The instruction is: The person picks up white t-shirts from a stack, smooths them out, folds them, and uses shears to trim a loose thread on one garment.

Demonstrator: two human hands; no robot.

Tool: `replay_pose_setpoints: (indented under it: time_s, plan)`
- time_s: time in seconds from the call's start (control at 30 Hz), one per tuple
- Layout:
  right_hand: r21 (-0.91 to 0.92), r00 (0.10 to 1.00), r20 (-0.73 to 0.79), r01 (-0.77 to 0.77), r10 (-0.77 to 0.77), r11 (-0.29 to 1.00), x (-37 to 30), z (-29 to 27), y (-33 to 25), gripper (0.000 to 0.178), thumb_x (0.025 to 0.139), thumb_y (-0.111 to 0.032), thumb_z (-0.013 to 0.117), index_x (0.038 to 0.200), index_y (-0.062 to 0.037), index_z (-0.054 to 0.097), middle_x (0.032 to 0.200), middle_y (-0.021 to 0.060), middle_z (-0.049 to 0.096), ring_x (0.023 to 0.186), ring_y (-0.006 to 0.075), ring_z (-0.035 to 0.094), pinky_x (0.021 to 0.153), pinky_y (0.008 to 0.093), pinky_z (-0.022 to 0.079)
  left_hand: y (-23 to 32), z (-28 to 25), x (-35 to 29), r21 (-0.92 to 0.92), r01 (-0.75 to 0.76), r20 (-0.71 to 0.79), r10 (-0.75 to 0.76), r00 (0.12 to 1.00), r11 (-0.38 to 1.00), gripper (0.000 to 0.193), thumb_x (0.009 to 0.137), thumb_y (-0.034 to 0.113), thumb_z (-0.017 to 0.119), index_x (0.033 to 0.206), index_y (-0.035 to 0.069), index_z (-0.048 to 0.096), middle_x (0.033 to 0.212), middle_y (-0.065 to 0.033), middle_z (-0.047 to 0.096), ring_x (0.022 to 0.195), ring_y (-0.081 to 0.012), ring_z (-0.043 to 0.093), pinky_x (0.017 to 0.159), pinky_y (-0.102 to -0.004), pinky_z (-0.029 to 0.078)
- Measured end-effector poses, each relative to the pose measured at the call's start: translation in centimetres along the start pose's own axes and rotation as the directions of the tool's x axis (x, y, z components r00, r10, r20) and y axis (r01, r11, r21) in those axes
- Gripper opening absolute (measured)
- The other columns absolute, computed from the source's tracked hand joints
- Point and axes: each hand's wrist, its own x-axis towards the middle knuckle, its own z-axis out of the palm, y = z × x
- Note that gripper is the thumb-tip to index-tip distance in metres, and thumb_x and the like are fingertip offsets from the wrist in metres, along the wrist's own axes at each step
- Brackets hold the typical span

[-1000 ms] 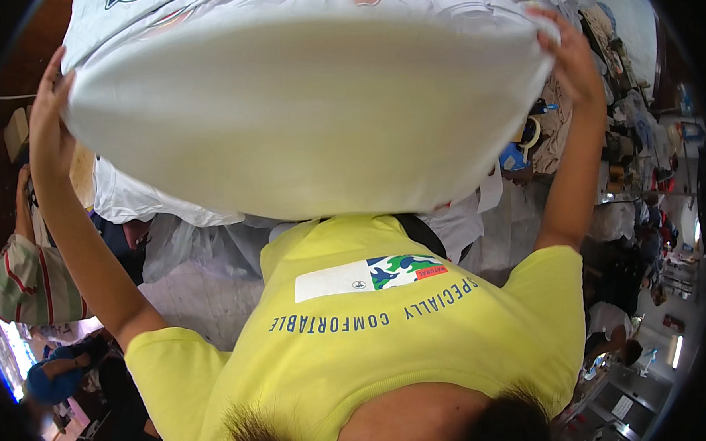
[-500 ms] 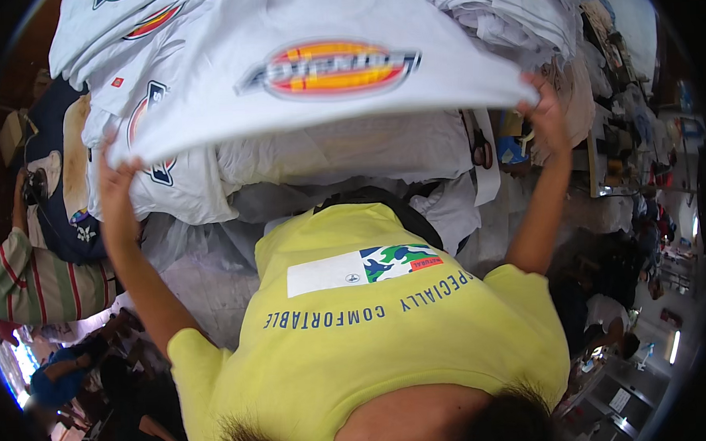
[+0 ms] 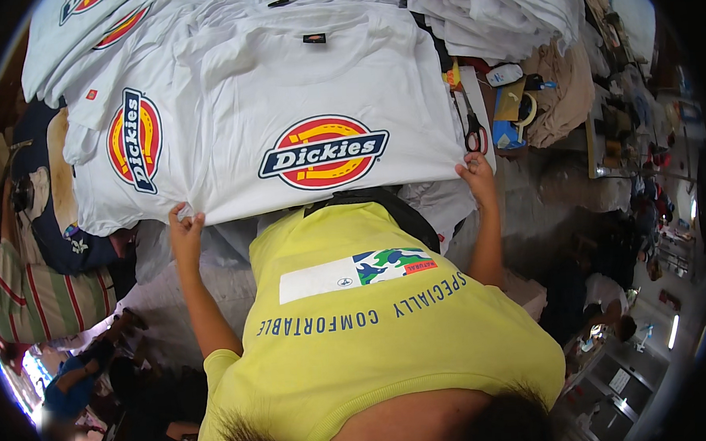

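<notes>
A white T-shirt (image 3: 242, 90) with an oval red and yellow print lies spread before me, its collar and dark neck label at the far end. Its near edge runs along the front of the table, close to my body. My left hand (image 3: 186, 228) pinches the near left corner between thumb and fingers. At the near right corner, my right hand (image 3: 477, 178) grips the same edge. Beside it on the left, another white T-shirt (image 3: 178, 162) with the same kind of print lies turned sideways, partly under the one I hold.
White shirts are heaped at the back right (image 3: 494, 13) and back left (image 3: 45, 57). Scissors (image 3: 474, 130) with dark handles lie right of the shirt, near a tape roll (image 3: 527, 109) and a white bottle (image 3: 505, 74). At far left sits a person in a striped shirt (image 3: 45, 292).
The T-shirt, raised and blurred before, has come down flat on the table. Both hands have moved down toward me and closer together, still holding its near edge.
</notes>
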Motion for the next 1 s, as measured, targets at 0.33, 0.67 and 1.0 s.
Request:
replay_pose_setpoints:
  time_s: [0.33, 0.67, 1.0]
  plan:
    - [-0.898, 0.759, -0.318, -0.048, -0.568, 0.438, 0.0, 5.1, -8.2, 0.025, 0.07, -0.002, 0.057, 0.094, -0.0074, 0.054, 0.091, 0.0087, 0.06, 0.092, 0.0291, 0.054, 0.08, 0.0349, 0.04, 7.5, 3.0, 1.0, 0.648, -0.504, -0.015, 0.672, 0.741, 0.571, 0.036, 0.073, -0.001, 0.052, 0.108, 0.006, 0.05, 0.109, -0.0134, 0.051, 0.104, -0.032, 0.046, 0.088, -0.0407, 0.034]
    - [-0.764, 0.637, 0.346, 0.617, -0.689, 0.186, 9.7, 19.3, -12.4, 0.052, 0.087, -0.041, 0.041, 0.132, -0.0141, 0.035, 0.137, 0.0039, 0.034, 0.128, 0.0226, 0.028, 0.103, 0.0465, 0.018, 17.1, 12.9, 17.2, 0.619, -0.784, 0.499, 0.749, 0.436, 0.044, 0.049, 0.084, 0.033, 0.049, 0.128, 0.014, 0.039, 0.136, -0.002, 0.035, 0.127, -0.0231, 0.029, 0.103, -0.0423, 0.021]
    - [-0.873, 0.468, 0.124, 0.47, -0.875, 0.128, 20.0, 16.9, -16.5, 0.044, 0.086, -0.041, 0.046, 0.12, -0.0123, 0.045, 0.129, 0.0051, 0.042, 0.12, 0.0238, 0.036, 0.099, 0.0465, 0.024, 22.2, 13.0, 23.9, 0.594, -0.791, 0.179, 0.934, 0.308, 0.147, 0.029, 0.083, 0.028, 0.053, 0.107, 0.012, 0.053, 0.105, -0.0032, 0.052, 0.096, -0.0218, 0.048, 0.079, -0.035, 0.036]
